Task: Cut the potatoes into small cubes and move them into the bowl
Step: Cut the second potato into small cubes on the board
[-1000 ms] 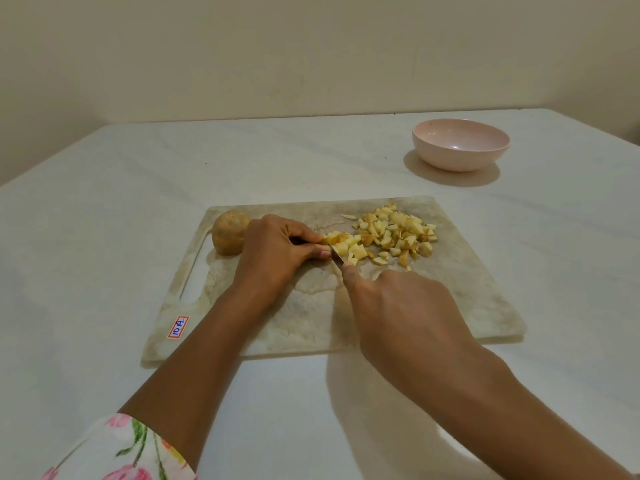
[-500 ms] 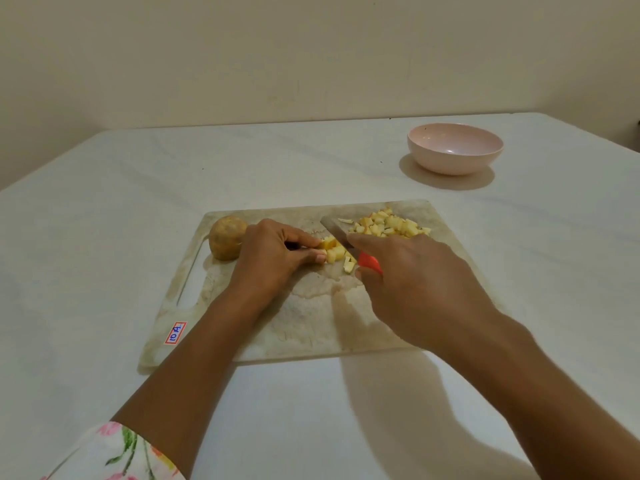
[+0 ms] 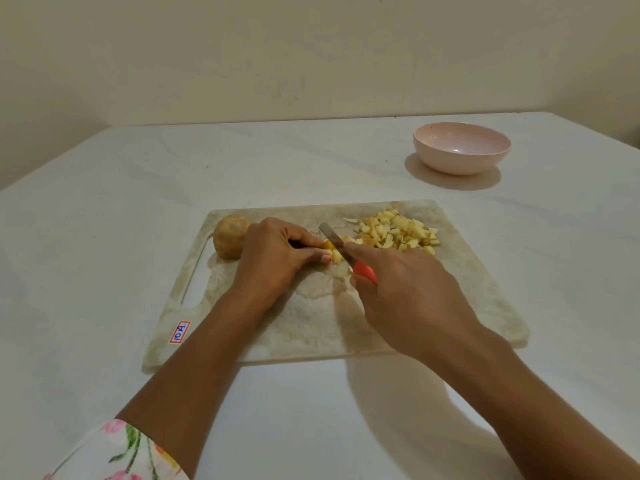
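Pinching potato strips (image 3: 335,252), the left hand (image 3: 273,261) sits beside the knife (image 3: 331,236) that the right hand (image 3: 408,299) clasps

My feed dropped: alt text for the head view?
Right hand holds a knife at potato pieces the left hand pins on a cutting board; diced cubes and a whole potato lie beside, an empty pink bowl beyond.

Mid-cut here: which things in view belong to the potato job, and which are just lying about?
Job: knife, potato piece being cut, whole potato, cube pile, cutting board, pink bowl.
Not job: label sticker on the board, floral sleeve.
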